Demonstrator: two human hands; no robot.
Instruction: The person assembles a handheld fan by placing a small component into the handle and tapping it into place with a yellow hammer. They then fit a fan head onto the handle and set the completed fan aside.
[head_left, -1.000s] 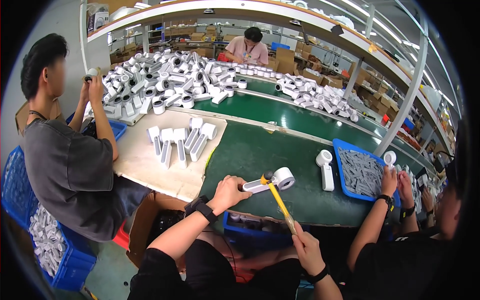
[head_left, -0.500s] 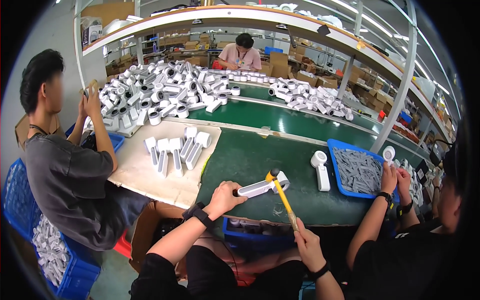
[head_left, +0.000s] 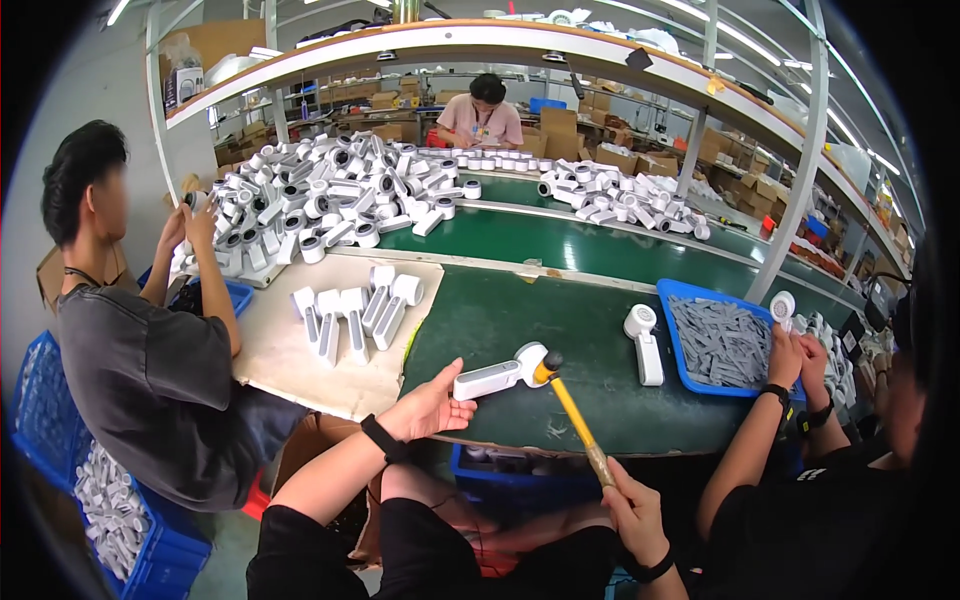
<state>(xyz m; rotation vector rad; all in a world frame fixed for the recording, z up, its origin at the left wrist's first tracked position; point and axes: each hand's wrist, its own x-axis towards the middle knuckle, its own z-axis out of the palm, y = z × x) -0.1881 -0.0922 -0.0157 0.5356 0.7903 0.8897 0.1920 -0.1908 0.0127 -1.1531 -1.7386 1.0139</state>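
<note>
In my left hand (head_left: pixel 432 404), palm turned partly up, the handle end of a white handheld fan (head_left: pixel 490 379) rests between the thumb and curled fingers. The fan has a round head and a grey strip along its handle, and it lies tilted over the green bench, head to the right. My right hand (head_left: pixel 636 512) is closed round the lower handle of a small yellow mallet (head_left: pixel 577 416). The mallet's black and yellow head is at the right side of the fan's round head; whether they touch I cannot tell.
A single similar fan (head_left: pixel 644 345) lies to the right, beside a blue tray (head_left: pixel 664 312) of grey strips. Several fans (head_left: pixel 357 312) stand grouped on a pale board at left. Piles of white fans (head_left: pixel 330 185) lie beyond. Co-workers sit left, right and across.
My left hand has rolled from over the handle to palm-up, and the fan has shifted slightly left. The mallet's head has dropped from above the fan to its right side.
</note>
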